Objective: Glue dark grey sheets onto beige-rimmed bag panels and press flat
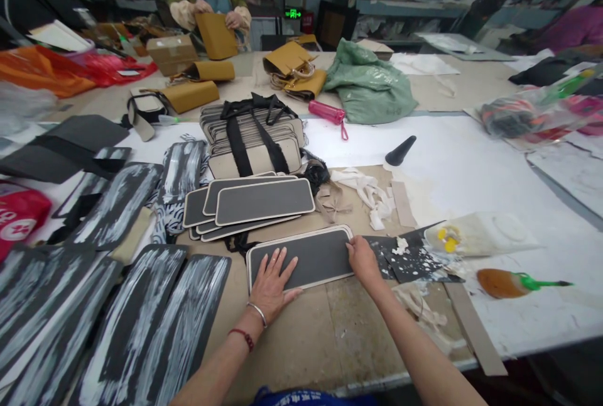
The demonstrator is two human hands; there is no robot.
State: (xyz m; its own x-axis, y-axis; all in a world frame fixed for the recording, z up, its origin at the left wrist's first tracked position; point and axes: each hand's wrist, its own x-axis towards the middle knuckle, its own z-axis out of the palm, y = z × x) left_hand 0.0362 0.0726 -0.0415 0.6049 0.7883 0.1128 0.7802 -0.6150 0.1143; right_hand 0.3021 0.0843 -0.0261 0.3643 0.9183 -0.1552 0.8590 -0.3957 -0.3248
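Note:
A small stack of dark grey panels with pale edges (pixel 313 258) lies on the brown board in front of me. My left hand (pixel 276 277) rests on its left part, fingers spread flat. At the right end, my right hand (pixel 363 259) pinches the stack's edge between thumb and fingers. Just behind lie more loose grey panels (pixel 266 200), overlapping. Farther back is a tall pile of panels (pixel 254 136) with black cloth strips over it. Dark pieces smeared with white (pixel 183 324) cover the left side.
A glue bottle with a green nozzle (pixel 502 283) and a white plastic container (pixel 485 235) lie at right. A black cone (pixel 400 150), pink pouch (pixel 326 112) and green bag (pixel 370 82) are farther back. Across the table a person (pixel 210 0) holds a mustard piece.

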